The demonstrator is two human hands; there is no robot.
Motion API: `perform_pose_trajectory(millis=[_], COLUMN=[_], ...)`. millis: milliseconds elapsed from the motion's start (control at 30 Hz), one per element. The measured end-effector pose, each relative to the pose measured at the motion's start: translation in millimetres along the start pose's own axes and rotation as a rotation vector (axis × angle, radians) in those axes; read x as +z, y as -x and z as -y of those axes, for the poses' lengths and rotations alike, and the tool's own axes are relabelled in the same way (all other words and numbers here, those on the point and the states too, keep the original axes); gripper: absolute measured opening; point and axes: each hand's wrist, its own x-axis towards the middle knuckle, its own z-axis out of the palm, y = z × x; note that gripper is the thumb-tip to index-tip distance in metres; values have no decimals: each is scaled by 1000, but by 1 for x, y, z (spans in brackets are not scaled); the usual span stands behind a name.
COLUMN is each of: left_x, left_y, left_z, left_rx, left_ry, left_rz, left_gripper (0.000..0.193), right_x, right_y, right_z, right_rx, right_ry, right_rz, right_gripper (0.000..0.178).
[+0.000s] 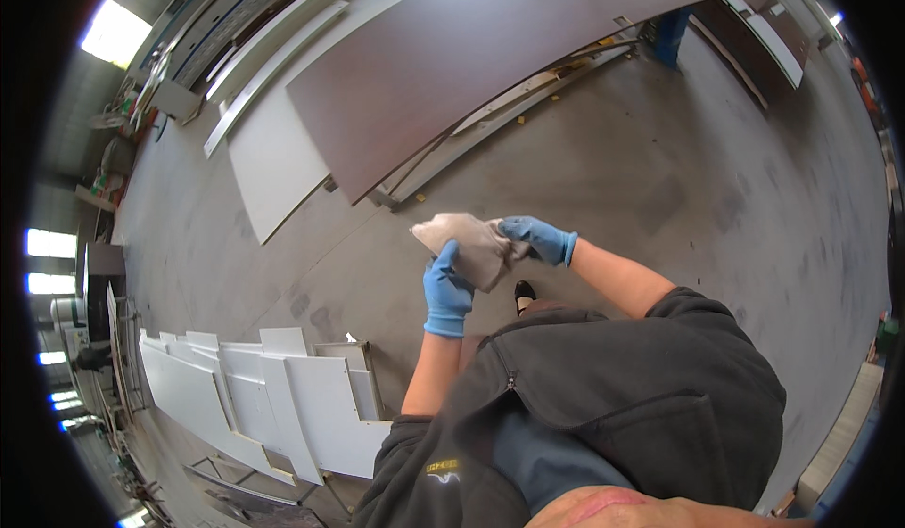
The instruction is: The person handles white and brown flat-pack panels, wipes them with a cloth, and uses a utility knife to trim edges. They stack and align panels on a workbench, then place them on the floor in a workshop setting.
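Note:
A crumpled, greyish-white cloth (481,256) hangs between my two blue-gloved hands, in front of my body and above the floor. My left hand (447,288) grips its lower left part, thumb lying over the front of the fabric. At the cloth's right end, my right hand (539,239) has its fingers closed on a bunched edge. The cloth's upper left portion is paler and spreads out loosely past my left thumb. Neither hand touches anything else.
Ahead, a large brown panel (471,57) and a white panel (278,160) rest on a frame. White boards (320,401) are stacked at lower left. Another brown panel (754,42) stands at far right. Grey concrete floor (603,165) lies between. My shoe (524,290) shows below.

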Motion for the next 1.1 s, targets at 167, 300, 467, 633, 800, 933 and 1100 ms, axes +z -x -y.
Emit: perform_pose_trajectory(millis=[167,300,467,633,800,933,1100], left_x=[104,177,248,325,395,445,496], left_y=[-73,-145,-247,-339,-420,-496,-620], left_z=[-8,-6,18,54,93,145,187], left_rx=[-93,-78,67,9,-161,-87,136], left_ry=[-34,-158,-464,-611,-752,-728,-831], left_rz=[107,219,248,212,346,307,179], left_gripper=[47,47,44,53,60,61,63], right_x=[-84,-127,-165,-233,-301,-407,-556], right_y=[-13,-31,-34,-9,16,56,105], right_z=[60,114,188,260,295,345,442], right_rx=[-121,-250,-269,-446,-592,-724,-754], right_ry=[-37,-336,-469,-566,-683,-576,-94], right_rz=[87,215,-160,-304,-542,-624,-1074], right_gripper=[81,89,53,30,41,43,40])
